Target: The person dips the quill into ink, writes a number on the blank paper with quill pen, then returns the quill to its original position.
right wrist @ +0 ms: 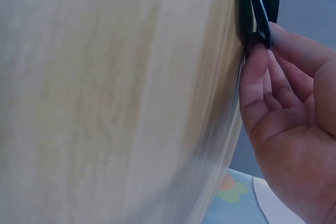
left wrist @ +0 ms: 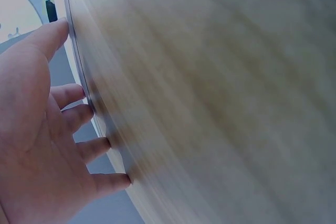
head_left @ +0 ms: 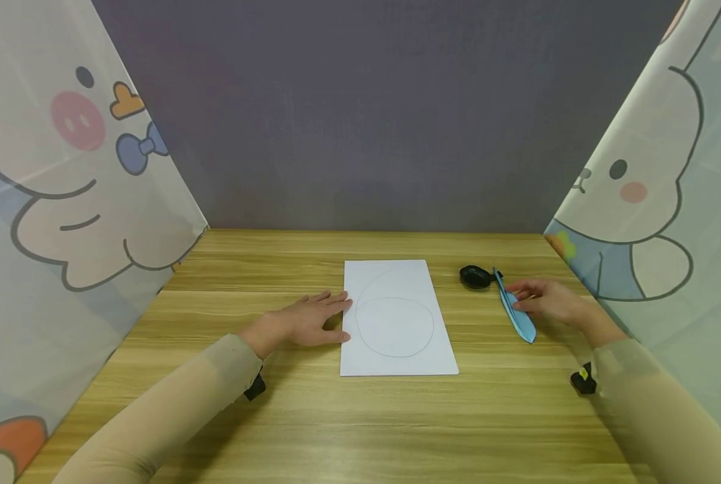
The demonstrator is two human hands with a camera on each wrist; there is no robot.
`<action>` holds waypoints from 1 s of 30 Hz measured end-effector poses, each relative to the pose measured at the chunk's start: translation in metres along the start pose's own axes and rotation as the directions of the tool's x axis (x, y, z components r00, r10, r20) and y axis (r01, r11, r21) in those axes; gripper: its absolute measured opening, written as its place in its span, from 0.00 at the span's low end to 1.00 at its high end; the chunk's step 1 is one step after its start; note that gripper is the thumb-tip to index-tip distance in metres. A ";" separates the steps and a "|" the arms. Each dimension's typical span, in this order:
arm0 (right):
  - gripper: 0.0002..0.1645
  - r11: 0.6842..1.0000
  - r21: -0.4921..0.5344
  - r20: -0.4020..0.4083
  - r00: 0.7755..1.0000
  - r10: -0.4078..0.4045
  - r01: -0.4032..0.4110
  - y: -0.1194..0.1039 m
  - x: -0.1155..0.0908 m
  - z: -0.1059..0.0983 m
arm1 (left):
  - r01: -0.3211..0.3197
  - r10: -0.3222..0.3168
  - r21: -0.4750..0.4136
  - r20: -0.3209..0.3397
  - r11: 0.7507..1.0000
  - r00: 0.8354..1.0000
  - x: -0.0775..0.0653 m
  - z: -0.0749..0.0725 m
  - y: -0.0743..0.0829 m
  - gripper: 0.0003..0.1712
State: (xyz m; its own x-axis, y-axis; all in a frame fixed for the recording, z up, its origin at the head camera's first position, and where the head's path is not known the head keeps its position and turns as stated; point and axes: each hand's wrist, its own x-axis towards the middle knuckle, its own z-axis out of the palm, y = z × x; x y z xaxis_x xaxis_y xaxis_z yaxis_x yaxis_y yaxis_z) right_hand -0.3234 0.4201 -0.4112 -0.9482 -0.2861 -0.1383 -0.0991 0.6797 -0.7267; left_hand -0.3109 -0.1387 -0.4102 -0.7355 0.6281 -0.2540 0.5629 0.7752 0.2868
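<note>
A white sheet of paper (head_left: 387, 286) lies on the table, with a thin pencil-like line forming a rounded loop and a curve rising from it. My left hand (head_left: 312, 320) rests at the paper's left edge, fingers spread and fairly straight, fingertips touching it. To the right of the paper, my right hand (head_left: 549, 301) pinches a light-blue, leaf-shaped folded piece (head_left: 522, 324) between thumb and fingertips. In the right wrist view this piece looks dark, with a fine patterned edge. Just beyond it lies a black oval object (head_left: 475, 277) with a short stem, its kind unclear.
The wood-grain table (head_left: 360, 430) ends at a dark grey panel (head_left: 372, 121) at the back. Cartoon-printed cloths (head_left: 52, 222) stand along both sides, the right one close to my right arm. Small black devices (head_left: 583, 380) are worn at the wrists.
</note>
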 end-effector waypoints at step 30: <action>0.30 0.998 -0.066 -0.279 0.960 -0.015 -0.004 -0.044 -0.006 0.015 | 0.028 -0.028 0.016 -0.025 0.999 0.999 0.010 -0.009 0.006 0.54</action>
State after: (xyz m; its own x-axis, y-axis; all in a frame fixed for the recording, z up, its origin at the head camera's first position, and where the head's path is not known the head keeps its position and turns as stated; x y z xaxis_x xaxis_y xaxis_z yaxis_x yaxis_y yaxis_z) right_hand -0.3091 0.3816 -0.3886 -0.9932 -0.0961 0.0658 -0.1151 0.7242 -0.6799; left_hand -0.3179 -0.1283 -0.4025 -0.7602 0.6042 -0.2387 0.5477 0.7937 0.2647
